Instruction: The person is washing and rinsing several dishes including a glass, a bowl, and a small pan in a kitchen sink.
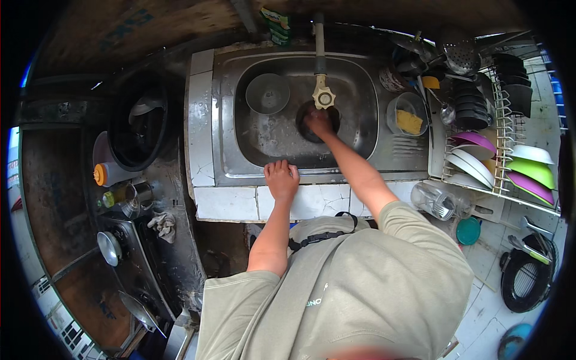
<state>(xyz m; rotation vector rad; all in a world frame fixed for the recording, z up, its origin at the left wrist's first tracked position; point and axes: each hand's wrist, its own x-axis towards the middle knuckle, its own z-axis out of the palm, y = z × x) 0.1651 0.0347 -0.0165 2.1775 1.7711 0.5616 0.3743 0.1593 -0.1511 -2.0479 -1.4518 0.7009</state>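
Observation:
My left hand rests on the front rim of the stainless steel sink, fingers curled over its edge. My right hand reaches into a dark round bowl on the basin floor. It is blurred, and its fingertips are partly hidden against the bowl, so any grip there is unclear. Directly above is a plastic tap with a cream star-shaped handle. A translucent round bowl sits apart at the basin's back left. On the right drainboard, a clear plastic tub contains a yellow sponge.
To the right stands a wire dish rack with colored bowls and plates. Clear jars lie at the counter's front right. On the left are a large black basin, an orange-capped bottle, a rag and a gas stove.

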